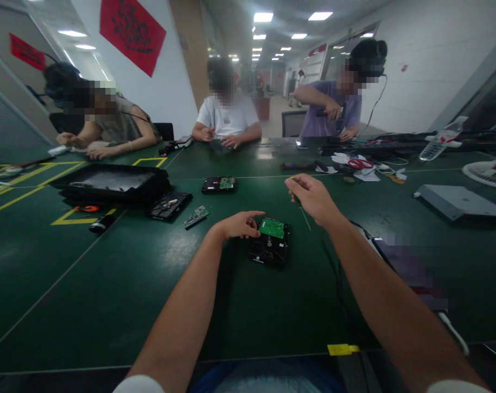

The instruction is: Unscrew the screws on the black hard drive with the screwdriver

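Note:
A black hard drive [269, 248] with a green circuit board [272, 228] on its upper half lies on the table in front of me. At its left edge is my left hand [242, 224], index finger reaching along the far edge and thumb against the near side of the board, so the drive sits between them. My right hand [311, 196] is raised to the right of the drive, fingers closed around a thin screwdriver [305, 218]. The screwdriver's shaft slants down below the fingers, apart from the drive. Most of its handle is hidden in my grip.
Beyond the drive lie another hard drive [219, 184], a loose circuit board [196, 216] and a dark drive [169, 205]. A black tray [112, 183] stands left, a grey metal case [461, 202] right. A phone-like device [407, 267] lies by my right forearm. Several people work across the table.

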Motion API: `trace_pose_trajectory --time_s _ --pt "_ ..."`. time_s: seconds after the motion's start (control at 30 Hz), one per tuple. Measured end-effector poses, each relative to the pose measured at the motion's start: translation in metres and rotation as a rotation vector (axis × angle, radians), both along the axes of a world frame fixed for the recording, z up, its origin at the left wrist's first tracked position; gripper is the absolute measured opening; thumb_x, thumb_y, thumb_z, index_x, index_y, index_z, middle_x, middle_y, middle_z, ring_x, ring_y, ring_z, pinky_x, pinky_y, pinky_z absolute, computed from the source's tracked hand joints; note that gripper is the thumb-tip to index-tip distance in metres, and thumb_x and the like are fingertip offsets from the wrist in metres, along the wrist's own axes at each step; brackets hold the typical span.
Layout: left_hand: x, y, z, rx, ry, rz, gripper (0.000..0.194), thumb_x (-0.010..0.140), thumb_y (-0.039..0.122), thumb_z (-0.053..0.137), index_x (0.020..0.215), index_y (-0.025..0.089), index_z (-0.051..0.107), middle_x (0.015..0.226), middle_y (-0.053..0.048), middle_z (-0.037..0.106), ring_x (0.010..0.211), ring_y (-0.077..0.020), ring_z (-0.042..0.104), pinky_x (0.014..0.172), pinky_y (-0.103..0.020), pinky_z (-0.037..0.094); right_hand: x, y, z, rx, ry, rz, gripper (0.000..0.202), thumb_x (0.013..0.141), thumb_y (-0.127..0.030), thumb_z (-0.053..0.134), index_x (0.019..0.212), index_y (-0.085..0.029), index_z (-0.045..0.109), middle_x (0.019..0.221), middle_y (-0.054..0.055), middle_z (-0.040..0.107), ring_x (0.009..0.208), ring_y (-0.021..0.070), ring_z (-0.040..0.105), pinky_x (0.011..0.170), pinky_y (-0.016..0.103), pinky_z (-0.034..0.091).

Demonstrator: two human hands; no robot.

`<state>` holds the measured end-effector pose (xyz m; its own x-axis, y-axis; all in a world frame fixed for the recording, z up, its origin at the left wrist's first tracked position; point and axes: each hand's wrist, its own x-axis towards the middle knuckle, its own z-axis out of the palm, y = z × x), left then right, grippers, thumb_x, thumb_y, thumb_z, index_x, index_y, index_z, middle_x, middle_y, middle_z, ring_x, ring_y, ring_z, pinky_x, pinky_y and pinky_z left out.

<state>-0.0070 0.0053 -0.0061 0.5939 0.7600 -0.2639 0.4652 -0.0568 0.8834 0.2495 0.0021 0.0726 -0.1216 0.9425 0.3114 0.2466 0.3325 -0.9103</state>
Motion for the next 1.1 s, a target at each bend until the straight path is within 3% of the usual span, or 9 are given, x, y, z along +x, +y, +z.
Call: trace_pose_trajectory --time_s 0.13,0.23,0.37,0.5,0.57,0.63,0.8,0.93,1.1 --pt "-0.002 -0.003 0.000 -0.028 -0.041 0.017 0.098 0.076 0.032 0.081 0.160 0.020 0.033 0.091 -0.001 0.066 0.067 -0.0118 0.059 0.055 -0.023 0.042 0.015 -0.014 -0.034 -0.306 -0.145 -0.042 0.025 0.094 -0.044 0.064 0.096 -0.019 0.064 0.072 0.000 0.059 0.057 0.0122 0.054 0.048 0.023 0.040" --pt "-0.002 -0.005 -0.003 -0.034 -0.109 0.087 0.081 0.084 0.036 0.075 0.155 0.020 0.041 0.092 -0.002 0.065 0.068 -0.0113 0.058 0.056 -0.023 0.042 0.025 -0.025 -0.054 -0.425 -0.181 -0.038 0.025 0.091 -0.041 0.068 0.100 -0.018 0.064 0.074 -0.001 0.057 0.056 0.0101 0.050 0.046 0.021 0.035" --pt "0.004 -0.013 -0.012 0.022 -0.219 0.406 0.052 0.099 0.047 0.054 0.139 0.015 0.052 0.092 -0.005 0.062 0.067 -0.0117 0.057 0.057 -0.024 0.042 0.035 -0.031 -0.065 -0.606 -0.149 0.023 0.037 0.081 -0.024 0.075 0.115 -0.019 0.061 0.076 -0.003 0.056 0.053 0.0078 0.047 0.047 0.020 0.032" --pt "0.020 -0.047 -0.011 0.228 0.025 0.624 0.060 0.099 0.059 0.048 0.137 0.013 0.052 0.105 -0.013 0.065 0.086 -0.0199 0.064 0.077 -0.032 0.049 0.036 -0.027 -0.071 -0.708 -0.114 0.142 0.045 0.076 -0.014 0.070 0.119 -0.018 0.061 0.072 -0.004 0.055 0.052 0.0069 0.044 0.045 0.019 0.026" --pt "0.034 -0.074 -0.006 0.355 0.195 0.640 0.083 0.092 0.072 0.050 0.149 0.011 0.042 0.120 -0.020 0.063 0.108 -0.0305 0.062 0.091 -0.040 0.047 0.035 -0.026 -0.074 -0.698 -0.096 0.151 0.041 0.075 -0.013 0.067 0.115 -0.017 0.061 0.070 -0.004 0.054 0.051 0.0070 0.044 0.045 0.019 0.024" --pt "0.052 -0.101 -0.003 0.438 0.302 0.615 0.104 0.084 0.081 0.053 0.156 0.009 0.033 0.140 -0.028 0.052 0.129 -0.0419 0.050 0.105 -0.050 0.039 0.033 -0.026 -0.077 -0.678 -0.097 0.144 0.039 0.074 -0.013 0.066 0.112 -0.016 0.060 0.068 -0.005 0.052 0.051 0.0072 0.044 0.044 0.019 0.023" --pt "0.094 -0.137 -0.004 0.501 0.420 0.562 0.131 0.069 0.080 0.069 0.163 0.008 0.014 0.149 -0.033 0.037 0.141 -0.0535 0.030 0.112 -0.063 0.022 0.033 -0.029 -0.077 -0.658 -0.094 0.157 0.039 0.073 -0.013 0.068 0.111 -0.017 0.060 0.068 -0.005 0.052 0.052 0.0073 0.045 0.044 0.019 0.024" --pt "0.097 -0.139 -0.006 0.516 0.462 0.546 0.116 0.079 0.065 0.067 0.163 0.009 0.011 0.151 -0.033 0.035 0.140 -0.0530 0.031 0.111 -0.064 0.023 0.036 -0.030 -0.075 -0.684 -0.052 0.190 0.038 0.073 -0.014 0.069 0.110 -0.016 0.060 0.068 -0.005 0.052 0.051 0.0067 0.043 0.043 0.020 0.020" --pt "0.068 -0.148 -0.004 0.565 0.492 0.558 0.096 0.080 0.051 0.067 0.158 0.013 0.027 0.150 -0.029 0.040 0.139 -0.0487 0.034 0.112 -0.060 0.023 0.037 -0.031 -0.072 -0.720 -0.109 0.180 0.042 0.075 -0.015 0.071 0.116 -0.016 0.061 0.072 -0.002 0.056 0.054 0.0084 0.046 0.046 0.020 0.028"
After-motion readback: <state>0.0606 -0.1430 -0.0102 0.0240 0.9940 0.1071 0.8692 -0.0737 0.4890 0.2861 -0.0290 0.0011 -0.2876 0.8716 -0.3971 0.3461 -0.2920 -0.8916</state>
